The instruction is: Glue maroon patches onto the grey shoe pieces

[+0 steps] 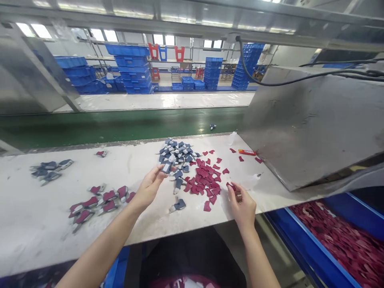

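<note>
L hand (152, 185) pinching blue-grey pc (167, 167) – R hand (242, 203) w/ maroon pc (230, 185) btwn fingertips, nr maroon pile (205, 179).

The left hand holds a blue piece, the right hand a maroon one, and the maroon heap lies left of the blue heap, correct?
Not quite: in the head view, the maroon heap lies right of the blue heap. The rest holds: blue piece in the left hand, maroon piece in the right hand.

White letter "T" (178, 283) showing on dark red cloth (163, 283), near centre. Red-and-yellow stick (247, 152), right side, showing no readable print.
</note>
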{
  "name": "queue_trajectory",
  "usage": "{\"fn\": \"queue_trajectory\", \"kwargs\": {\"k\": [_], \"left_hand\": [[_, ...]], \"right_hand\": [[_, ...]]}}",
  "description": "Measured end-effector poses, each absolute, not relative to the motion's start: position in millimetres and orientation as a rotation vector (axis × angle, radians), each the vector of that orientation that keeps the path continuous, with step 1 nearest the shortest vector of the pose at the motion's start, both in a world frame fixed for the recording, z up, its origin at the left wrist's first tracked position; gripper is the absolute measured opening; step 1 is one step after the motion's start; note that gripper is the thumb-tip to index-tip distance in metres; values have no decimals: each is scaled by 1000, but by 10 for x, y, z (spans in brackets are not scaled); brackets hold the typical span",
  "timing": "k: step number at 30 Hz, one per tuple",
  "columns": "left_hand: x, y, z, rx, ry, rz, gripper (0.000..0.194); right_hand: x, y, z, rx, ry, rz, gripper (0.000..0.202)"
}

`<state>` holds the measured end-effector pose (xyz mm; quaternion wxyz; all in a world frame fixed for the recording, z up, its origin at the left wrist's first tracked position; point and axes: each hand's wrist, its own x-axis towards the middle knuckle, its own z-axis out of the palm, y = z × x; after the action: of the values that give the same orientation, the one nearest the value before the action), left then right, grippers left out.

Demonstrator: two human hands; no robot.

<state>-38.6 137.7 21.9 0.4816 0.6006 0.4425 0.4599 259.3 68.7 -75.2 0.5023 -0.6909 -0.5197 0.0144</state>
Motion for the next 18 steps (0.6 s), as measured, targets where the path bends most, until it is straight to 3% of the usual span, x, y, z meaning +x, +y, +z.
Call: {"fn": "queue_trajectory", "kwargs": {"k": [7, 13, 18], "left_hand": [[-549, 1013, 256, 1069, 1071, 1644, 35], [-583, 821, 341, 948, 1236, 1674, 30], [-630, 797, 415, 515, 1013, 1561, 25]], "right_hand": [[2591, 677, -757, -1753, -1236, 44, 58], [2584, 669, -741, -1806, -1225, 25, 64], [2575, 667, -719, -1840, -1208, 30, 70]]}}
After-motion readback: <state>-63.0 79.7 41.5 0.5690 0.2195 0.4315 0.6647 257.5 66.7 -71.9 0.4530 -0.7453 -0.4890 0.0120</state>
